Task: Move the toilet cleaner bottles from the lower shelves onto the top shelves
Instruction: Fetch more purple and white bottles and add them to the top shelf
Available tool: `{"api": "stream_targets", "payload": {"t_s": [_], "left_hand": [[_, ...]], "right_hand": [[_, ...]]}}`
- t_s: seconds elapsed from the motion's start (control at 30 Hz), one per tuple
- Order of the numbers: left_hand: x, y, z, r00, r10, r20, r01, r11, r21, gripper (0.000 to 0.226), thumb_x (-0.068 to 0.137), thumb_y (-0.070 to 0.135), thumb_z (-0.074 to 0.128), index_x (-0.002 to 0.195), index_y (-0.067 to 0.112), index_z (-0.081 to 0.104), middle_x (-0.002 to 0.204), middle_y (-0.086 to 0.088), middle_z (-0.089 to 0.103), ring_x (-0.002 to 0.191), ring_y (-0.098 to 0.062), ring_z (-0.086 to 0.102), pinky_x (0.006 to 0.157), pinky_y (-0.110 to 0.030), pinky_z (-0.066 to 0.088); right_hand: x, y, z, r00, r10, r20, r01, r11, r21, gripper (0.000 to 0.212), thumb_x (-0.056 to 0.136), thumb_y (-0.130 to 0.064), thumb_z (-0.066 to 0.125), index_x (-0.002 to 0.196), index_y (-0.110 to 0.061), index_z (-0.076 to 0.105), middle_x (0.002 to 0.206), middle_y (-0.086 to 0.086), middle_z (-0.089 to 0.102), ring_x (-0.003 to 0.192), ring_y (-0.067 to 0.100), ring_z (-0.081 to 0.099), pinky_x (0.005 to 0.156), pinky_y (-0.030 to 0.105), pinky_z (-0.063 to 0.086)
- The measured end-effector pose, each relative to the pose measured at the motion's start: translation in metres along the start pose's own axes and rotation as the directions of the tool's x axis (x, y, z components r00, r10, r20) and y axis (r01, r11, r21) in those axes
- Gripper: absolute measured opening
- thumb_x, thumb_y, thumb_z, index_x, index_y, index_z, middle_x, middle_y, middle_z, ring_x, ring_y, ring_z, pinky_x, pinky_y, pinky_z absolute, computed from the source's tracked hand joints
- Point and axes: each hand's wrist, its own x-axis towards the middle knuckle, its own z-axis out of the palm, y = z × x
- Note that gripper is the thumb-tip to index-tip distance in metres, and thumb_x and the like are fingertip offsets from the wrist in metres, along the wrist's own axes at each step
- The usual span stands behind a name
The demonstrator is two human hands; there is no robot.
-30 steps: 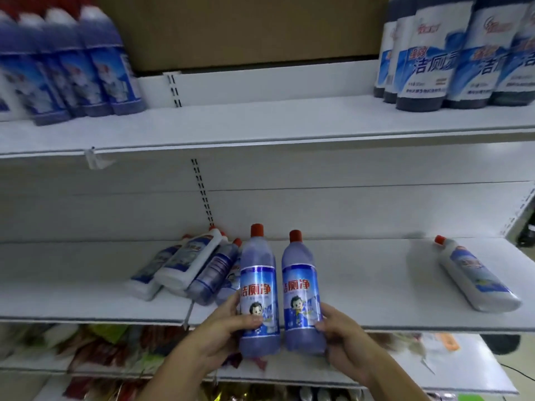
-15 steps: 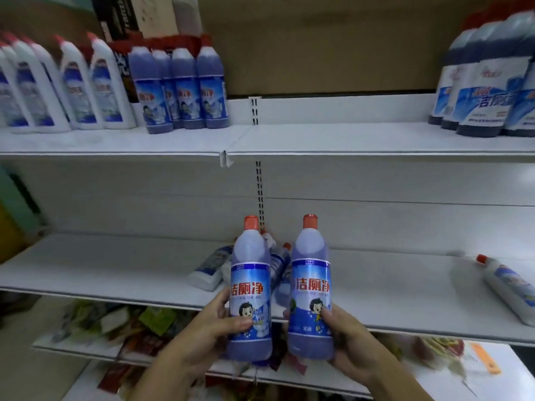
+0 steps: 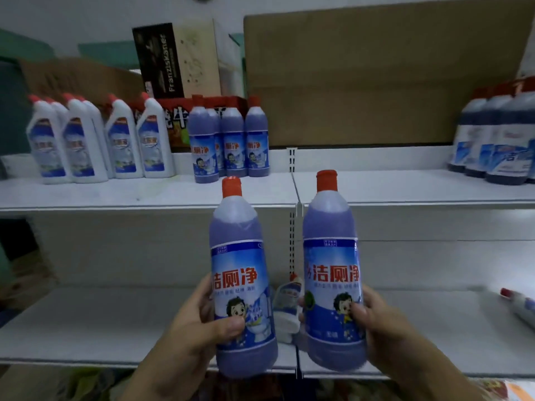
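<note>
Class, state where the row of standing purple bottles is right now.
In the head view, the purple bottles stand on the top shelf, left of centre, just right of the white bottles.
</note>
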Motion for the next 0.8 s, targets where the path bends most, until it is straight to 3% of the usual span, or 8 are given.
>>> {"api": "stream_targets", "payload": {"t_s": [0.13,0.27,0.37,0.43,0.53,0.67,0.8], "left_hand": [[0.041,0.049,-0.013,0.993,0.114,-0.014,-0.112,0.990,0.089,0.108,0.006,0.020,0.096,0.109,0.013,0.062,0.096,-0.021,0.073,0.077,-0.033,0.072,0.058,-0.033,0.058],[0.088,0.096,-0.018,0.975,0.216,-0.055,-0.203,0.962,0.185,0.105,0.012,0.026,0.096,0.110,0.017,0.060,0.095,-0.014,0.074,0.081,-0.029,0.073,0.059,-0.031,0.058],[0.118,0.127,-0.025,0.963,0.260,-0.071,-0.235,0.940,0.248,0.087,0.035,0.018,0.090,0.116,0.019,0.057,0.103,-0.012,0.073,0.088,-0.028,0.072,0.062,-0.034,0.059],[0.137,0.144,-0.037,0.953,0.286,-0.097,-0.251,0.929,0.273,0.071,0.053,0.013,0.081,0.119,0.021,0.055,0.111,-0.012,0.069,0.096,-0.030,0.070,0.068,-0.039,0.059],[0.163,0.165,-0.056,0.943,0.310,-0.123,-0.260,0.915,0.309,0.066,0.058,0.011,0.082,0.117,0.023,0.055,0.115,-0.010,0.066,0.103,-0.030,0.066,0.077,-0.044,0.057],[0.202,0.176,-0.079,0.923,0.337,-0.185,-0.227,0.867,0.443,0.065,0.053,0.013,0.076,0.113,0.023,0.056,0.106,0.000,0.068,0.100,-0.023,0.065,0.079,-0.040,0.056],[0.246,0.169,-0.091,0.935,0.310,-0.174,-0.139,0.770,0.623,0.066,0.053,0.021,0.084,0.113,0.025,0.056,0.107,0.006,0.068,0.103,-0.019,0.064,0.089,-0.043,0.054]], "right_hand": [[0.050,-0.042,0.020,0.993,-0.121,0.010,0.121,0.991,-0.050,0.112,0.010,-0.031,0.097,0.108,0.005,0.058,0.095,0.028,0.071,0.077,0.034,0.072,0.059,0.035,0.060],[0.102,-0.079,0.036,0.978,-0.185,0.097,0.193,0.977,-0.087,0.098,0.024,-0.032,0.097,0.111,-0.004,0.060,0.103,0.023,0.071,0.087,0.032,0.071,0.065,0.034,0.059],[0.143,-0.103,0.050,0.965,-0.209,0.161,0.236,0.957,-0.170,0.093,0.035,-0.037,0.094,0.116,-0.010,0.058,0.108,0.016,0.070,0.095,0.029,0.070,0.072,0.034,0.058],[0.174,-0.117,0.058,0.959,-0.221,0.181,0.256,0.945,-0.204,0.076,0.051,-0.032,0.089,0.117,-0.012,0.057,0.110,0.014,0.070,0.099,0.029,0.069,0.078,0.038,0.058],[0.220,-0.136,0.067,0.956,-0.244,0.166,0.278,0.933,-0.229,0.047,0.072,-0.020,0.076,0.115,-0.013,0.058,0.111,0.014,0.069,0.103,0.030,0.068,0.084,0.044,0.057],[0.271,-0.158,0.064,0.954,-0.282,0.098,0.298,0.902,-0.312,0.054,0.067,-0.018,0.070,0.118,-0.009,0.057,0.113,0.015,0.068,0.106,0.032,0.065,0.090,0.048,0.053],[0.307,-0.169,0.046,0.953,-0.302,0.013,0.268,0.826,-0.496,0.054,0.063,-0.019,0.073,0.114,-0.009,0.061,0.102,0.008,0.072,0.094,0.023,0.069,0.078,0.034,0.056]]}}
